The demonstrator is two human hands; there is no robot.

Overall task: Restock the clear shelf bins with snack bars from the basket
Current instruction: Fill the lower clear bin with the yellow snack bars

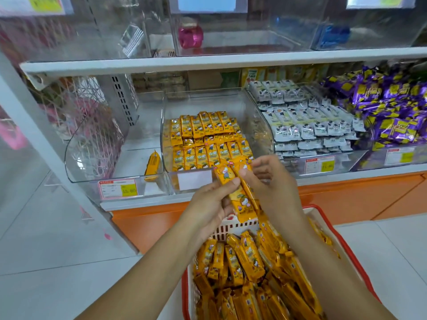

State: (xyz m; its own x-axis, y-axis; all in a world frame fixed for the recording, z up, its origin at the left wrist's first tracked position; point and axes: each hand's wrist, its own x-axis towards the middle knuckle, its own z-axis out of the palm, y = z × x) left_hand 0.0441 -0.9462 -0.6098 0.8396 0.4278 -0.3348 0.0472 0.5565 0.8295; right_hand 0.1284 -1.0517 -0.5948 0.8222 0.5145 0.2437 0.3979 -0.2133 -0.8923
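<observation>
1. Shop aisle w/ white tile floor. A white shelf (138, 63) sits on an orange base (346, 195), w/ clear plastic bins side by side along it.
2. Writing: the yellow-and-red price tag (118, 188) on the left bin (76, 158) reads 15.80. A second tag (320, 165) further right seems to read the same but is blurry. The label (194, 180) on the middle bin (164, 125) is blank white. Wrapper text is too small to read.
3. The middle bin holds stocked bars (208, 139) in neat rows, in glossy yellow foil w/ a cartoon figure.
4. Held bars (240, 195), same yellow wrap, are long and flat. They hang just in front of the middle bin's label and above the basket's far end.
5. Left hand (210, 204) grips the held bars from the left, fingers curled round them. Right hand (275, 185) pinches their upper end, thumb on top.
6. The basket (353, 255) has a red rim and white mesh wall. It sits below the arms, piled w/ loose bars (249, 273) in a jumble.
7. The left bin holds a lone bar (153, 166), leaning at its right wall.
8. Bins to the right hold white-wrapped bars (307, 121), then purple packs (390, 107).
9. On the upper shelf is a pink jar (190, 35), blurred behind plastic.
</observation>
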